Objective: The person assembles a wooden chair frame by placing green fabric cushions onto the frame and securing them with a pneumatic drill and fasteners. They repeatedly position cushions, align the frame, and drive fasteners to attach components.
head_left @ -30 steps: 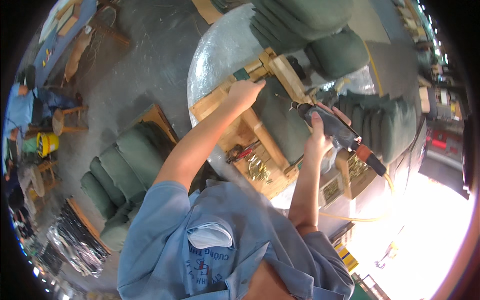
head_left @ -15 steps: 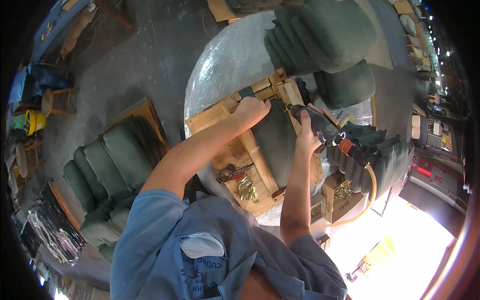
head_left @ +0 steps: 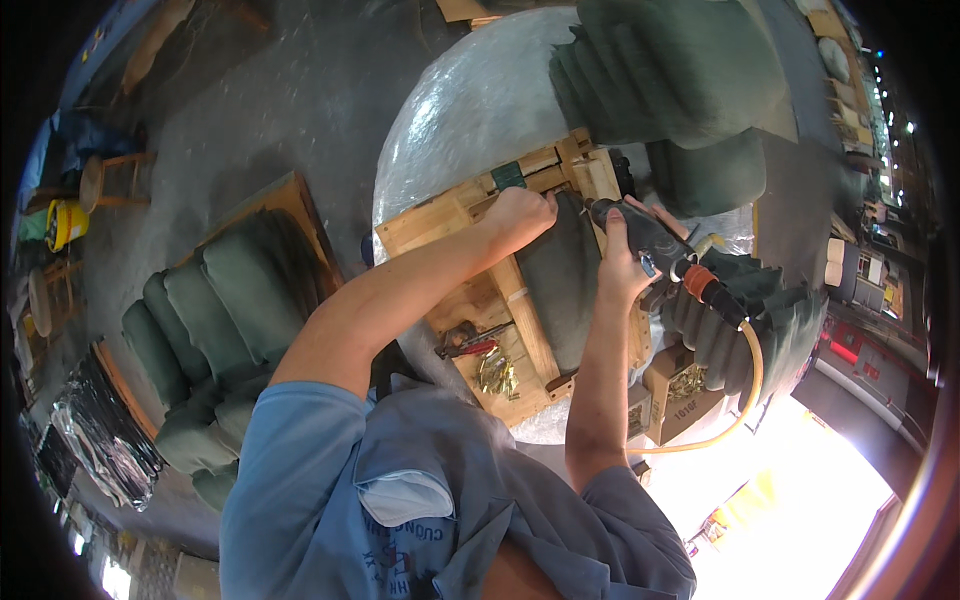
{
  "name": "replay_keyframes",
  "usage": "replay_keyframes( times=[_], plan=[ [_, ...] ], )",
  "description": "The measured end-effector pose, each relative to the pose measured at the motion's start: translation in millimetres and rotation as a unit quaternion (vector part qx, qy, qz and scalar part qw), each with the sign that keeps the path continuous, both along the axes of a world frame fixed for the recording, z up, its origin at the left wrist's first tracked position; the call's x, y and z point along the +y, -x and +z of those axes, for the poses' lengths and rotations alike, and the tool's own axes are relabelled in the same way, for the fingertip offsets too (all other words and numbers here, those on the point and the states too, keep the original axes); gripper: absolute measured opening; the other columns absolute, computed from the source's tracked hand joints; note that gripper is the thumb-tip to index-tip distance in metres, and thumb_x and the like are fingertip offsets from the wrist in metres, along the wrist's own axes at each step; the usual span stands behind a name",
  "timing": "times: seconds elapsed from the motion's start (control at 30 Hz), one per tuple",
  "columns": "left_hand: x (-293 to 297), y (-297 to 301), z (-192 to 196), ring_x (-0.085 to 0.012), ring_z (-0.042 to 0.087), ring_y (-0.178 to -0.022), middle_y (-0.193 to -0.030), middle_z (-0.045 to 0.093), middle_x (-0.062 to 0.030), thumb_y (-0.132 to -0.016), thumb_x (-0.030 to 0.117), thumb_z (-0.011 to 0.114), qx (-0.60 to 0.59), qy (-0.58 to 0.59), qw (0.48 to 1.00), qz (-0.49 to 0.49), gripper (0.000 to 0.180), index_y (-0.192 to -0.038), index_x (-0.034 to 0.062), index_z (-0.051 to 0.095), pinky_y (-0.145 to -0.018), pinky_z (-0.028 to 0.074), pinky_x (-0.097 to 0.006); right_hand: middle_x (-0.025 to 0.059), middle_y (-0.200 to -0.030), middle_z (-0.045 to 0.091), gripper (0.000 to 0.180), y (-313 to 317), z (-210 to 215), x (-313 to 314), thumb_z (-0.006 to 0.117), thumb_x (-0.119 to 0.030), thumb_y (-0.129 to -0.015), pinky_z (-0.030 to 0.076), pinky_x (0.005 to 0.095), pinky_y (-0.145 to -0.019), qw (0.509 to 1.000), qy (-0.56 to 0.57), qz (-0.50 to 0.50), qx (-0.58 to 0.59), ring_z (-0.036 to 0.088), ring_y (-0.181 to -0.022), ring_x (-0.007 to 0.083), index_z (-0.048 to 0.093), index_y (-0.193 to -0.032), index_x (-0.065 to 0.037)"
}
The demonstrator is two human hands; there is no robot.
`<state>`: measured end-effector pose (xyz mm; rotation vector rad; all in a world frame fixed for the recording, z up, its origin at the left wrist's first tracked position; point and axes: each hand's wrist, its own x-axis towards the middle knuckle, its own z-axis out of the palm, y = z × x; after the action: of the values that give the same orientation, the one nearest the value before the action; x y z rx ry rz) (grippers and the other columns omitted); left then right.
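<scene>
My right hand (head_left: 622,262) is wrapped round a black air driver (head_left: 655,238), whose nose points left toward my other hand. An orange coupling (head_left: 703,283) joins its back end to a yellow hose (head_left: 757,365). My left hand (head_left: 522,212) is closed at the top edge of a dark green padded piece (head_left: 560,285); whatever its fingers pinch is too small to make out. This pad lies inside a pale wooden frame (head_left: 530,330). On the frame's lower left board rest a pile of brass-coloured metal parts (head_left: 497,375) and a red-handled tool (head_left: 470,347).
A round, plastic-wrapped table (head_left: 440,130) carries the frame. Stacks of green cushions stand at its far side (head_left: 670,70), at the right (head_left: 745,310) and on the left (head_left: 230,310). An open cardboard box (head_left: 685,405) of metal parts sits beside the frame's right side.
The view has shifted slightly, so the table and frame sit a little further right. The driver has turned a little in my right hand; my left hand stays by the pad's top edge.
</scene>
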<state>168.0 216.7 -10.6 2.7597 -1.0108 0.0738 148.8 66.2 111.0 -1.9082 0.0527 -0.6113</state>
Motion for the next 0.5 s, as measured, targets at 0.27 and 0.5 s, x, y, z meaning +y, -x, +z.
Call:
replay_keyframes(
  times=[0.27,0.5],
  plan=[
    [-0.3,0.3,3.8,-0.0177,0.07,-0.065,-0.069,0.069,-0.0011,-0.088,0.009,0.068,0.008,-0.018,1.0,-0.012,0.055,-0.142,-0.002,0.068,-0.05,0.051,-0.033,0.0197,-0.11,0.073,0.058,-7.1,2.4,15.5,0.082,0.01,-0.081,0.059,0.0368,-0.093,1.0,0.006,0.007,0.0,0.073,-0.101,0.0227,0.049,-0.128,0.001],
    [-0.9,-0.5,4.5,-0.0211,0.076,-0.068,-0.078,0.077,-0.005,-0.092,0.009,0.068,0.051,-0.029,0.998,-0.016,0.054,-0.144,-0.006,0.065,-0.05,0.053,-0.036,0.0112,-0.103,0.07,0.049,-29.7,3.6,32.4,0.083,0.009,-0.078,0.058,0.0339,-0.089,0.999,0.006,0.022,0.033,0.07,-0.094,0.0166,0.056,-0.118,0.0]
  ],
)
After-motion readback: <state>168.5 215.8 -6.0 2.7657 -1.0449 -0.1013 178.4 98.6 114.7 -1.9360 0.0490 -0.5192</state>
